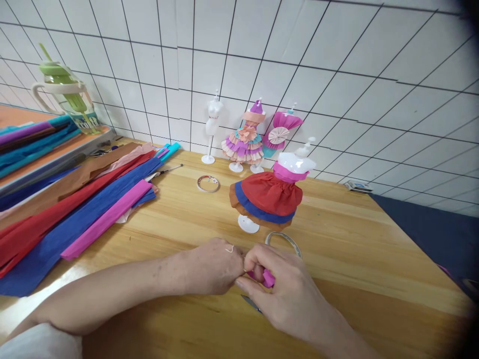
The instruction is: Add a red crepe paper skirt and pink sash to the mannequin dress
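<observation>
My left hand (215, 267) and my right hand (290, 284) meet above the wooden table, both closed. A small gathered piece of pink crepe paper (268, 278) sticks out between the fingers of my right hand. The fingertips of my left hand are turned away, pressed against the same spot. Just beyond stands a small white dress form (295, 162) in a pink band and a layered skirt (269, 197) of red, blue and brown. Below my hands shows part of a dark blade-like thing (250, 303), mostly covered by my right hand.
Rolls of tape lie behind my hands, a near one (283, 234) and a farther one (208, 184). Crepe paper strips (90, 209) spread over the left. Along the tiled wall stand a bare dress form (214, 112), two dressed ones (245, 139), and a green-lidded bottle (67, 89).
</observation>
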### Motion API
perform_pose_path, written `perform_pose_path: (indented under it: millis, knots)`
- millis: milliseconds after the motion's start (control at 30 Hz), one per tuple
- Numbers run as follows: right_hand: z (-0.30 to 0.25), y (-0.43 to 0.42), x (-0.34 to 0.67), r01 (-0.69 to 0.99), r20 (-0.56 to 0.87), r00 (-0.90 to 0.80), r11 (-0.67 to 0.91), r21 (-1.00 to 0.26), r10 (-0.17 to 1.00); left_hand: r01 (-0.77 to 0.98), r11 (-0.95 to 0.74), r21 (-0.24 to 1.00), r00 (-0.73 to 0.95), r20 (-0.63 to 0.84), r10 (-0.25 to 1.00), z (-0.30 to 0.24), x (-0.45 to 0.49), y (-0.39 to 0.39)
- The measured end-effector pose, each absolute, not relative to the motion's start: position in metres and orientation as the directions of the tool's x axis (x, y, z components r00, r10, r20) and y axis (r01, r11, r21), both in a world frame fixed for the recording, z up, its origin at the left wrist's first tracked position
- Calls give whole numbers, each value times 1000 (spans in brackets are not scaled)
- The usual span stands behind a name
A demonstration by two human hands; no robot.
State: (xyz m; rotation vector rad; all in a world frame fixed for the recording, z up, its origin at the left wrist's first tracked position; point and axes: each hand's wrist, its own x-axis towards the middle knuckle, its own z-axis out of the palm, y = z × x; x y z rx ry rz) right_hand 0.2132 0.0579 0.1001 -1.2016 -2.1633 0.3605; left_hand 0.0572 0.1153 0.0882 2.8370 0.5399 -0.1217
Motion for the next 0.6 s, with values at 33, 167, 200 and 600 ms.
perform_pose_path:
  millis: [33, 167, 200, 600]
  knots:
    - [102, 58, 214, 661, 372, -398, 543, -518, 839, 370, -902, 222, 928, -129, 349, 88, 57, 116]
    - [107, 59, 218, 633, 335, -448, 559, -536, 829, 346, -924, 160, 937, -99, 334, 84, 56, 117]
    - [107, 60, 218, 627, 346, -451, 568, -533, 823, 337, -931, 139, 941, -84, 328, 83, 56, 118]
    - [101, 59, 214, 658, 461, -417, 610, -442, 784, 336, -907, 255, 929, 68, 363, 77, 56, 109]
